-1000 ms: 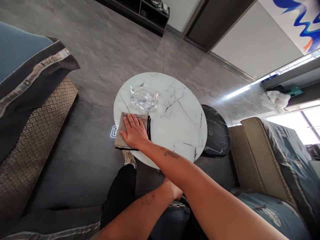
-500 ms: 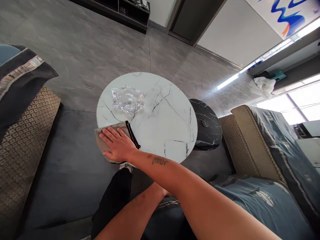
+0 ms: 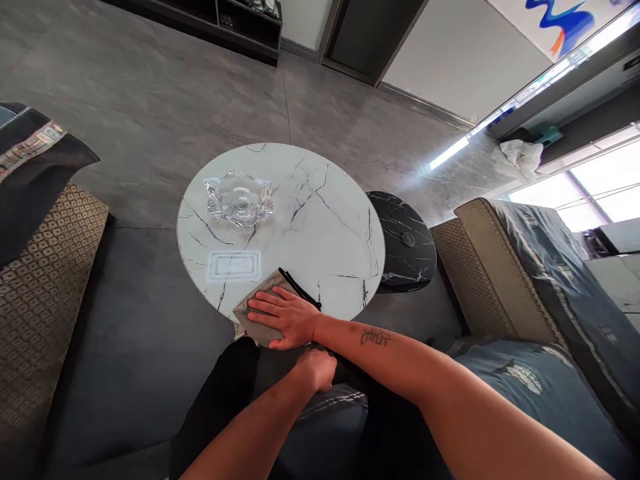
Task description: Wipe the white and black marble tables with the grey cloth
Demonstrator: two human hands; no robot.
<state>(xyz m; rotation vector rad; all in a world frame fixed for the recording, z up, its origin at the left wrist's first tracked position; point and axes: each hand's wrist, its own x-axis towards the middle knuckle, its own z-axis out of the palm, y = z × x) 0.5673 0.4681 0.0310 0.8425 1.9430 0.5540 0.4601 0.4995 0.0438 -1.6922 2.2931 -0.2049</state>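
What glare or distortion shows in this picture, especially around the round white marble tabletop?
In the head view, a pale rectangular glare lies on the round white marble tabletop, its source unclear; the bright window is overexposed; the wide-angle lens bends the picture's edges.

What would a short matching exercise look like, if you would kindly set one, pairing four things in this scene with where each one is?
Things:
1. Taupe cloth
2. Cut-glass ashtray
3. Black marble-pattern side table
4. Left hand

Places:
A. Beside the white round table, partly hidden by its rim
B. Below the table's near edge, off the top
C. Under the right hand
D. On the tabletop, apart from both hands

Right pairs: 1-C, 2-D, 3-A, 4-B.
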